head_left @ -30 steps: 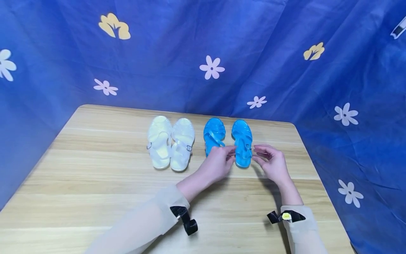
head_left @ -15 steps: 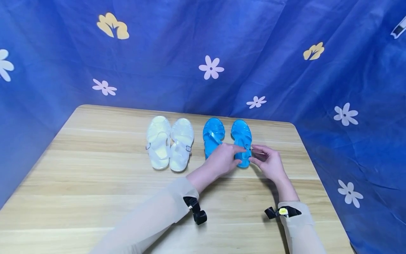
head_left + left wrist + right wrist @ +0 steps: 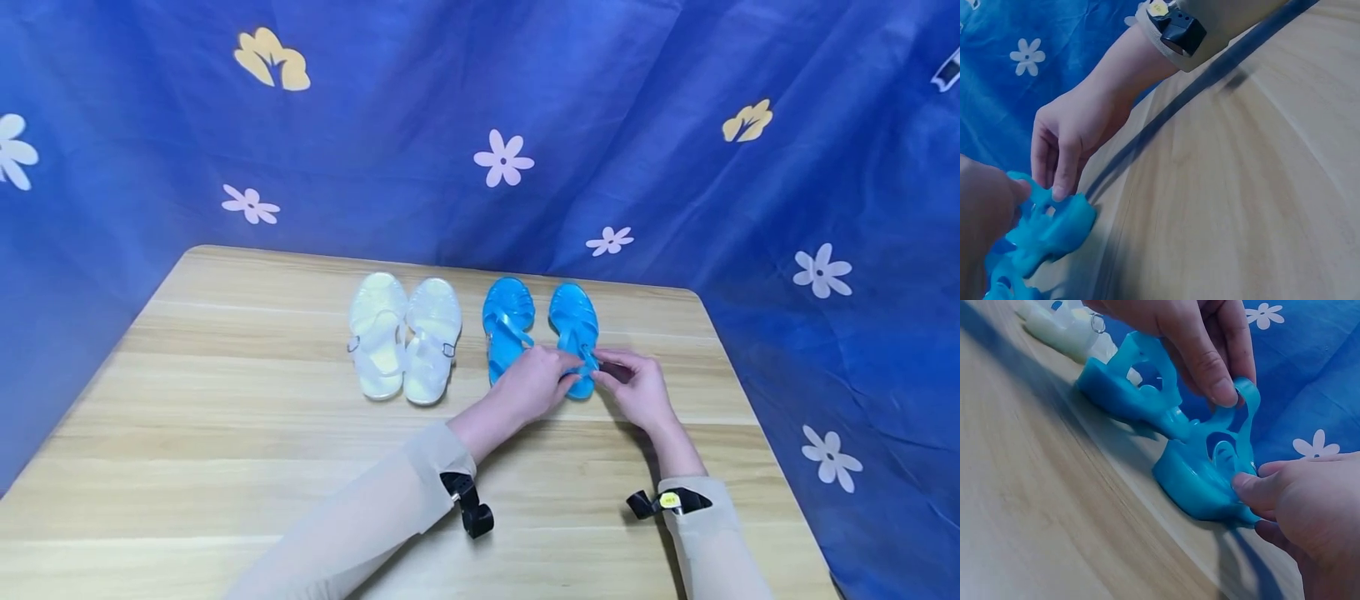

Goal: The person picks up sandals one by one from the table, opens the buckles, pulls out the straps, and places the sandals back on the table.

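Note:
Two blue jelly sandals lie toes away on the table in the head view. My left hand (image 3: pixel 531 385) reaches over the heel half of the right-hand blue sandal (image 3: pixel 573 307) and pinches its strap (image 3: pixel 1249 403), which stands up in a loop in the right wrist view. On the outer side of that same sandal, my right hand (image 3: pixel 637 388) pinches the edge by the buckle side with thumb and fingers; the buckle itself is mostly hidden. The left-hand blue sandal (image 3: pixel 507 307) stands beside it, its heel partly behind my left hand.
To the left, a pair of whitish clear sandals, one left (image 3: pixel 377 321) and one right (image 3: pixel 432 325), sits side by side with metal buckles. The wooden table (image 3: pixel 247 433) ends at a blue flowered curtain (image 3: pixel 420 192) behind and at both sides.
My left hand has moved right, from beside the right-hand blue sandal to over it, and now pinches its strap. My right hand has shifted slightly left onto the sandal's outer side.

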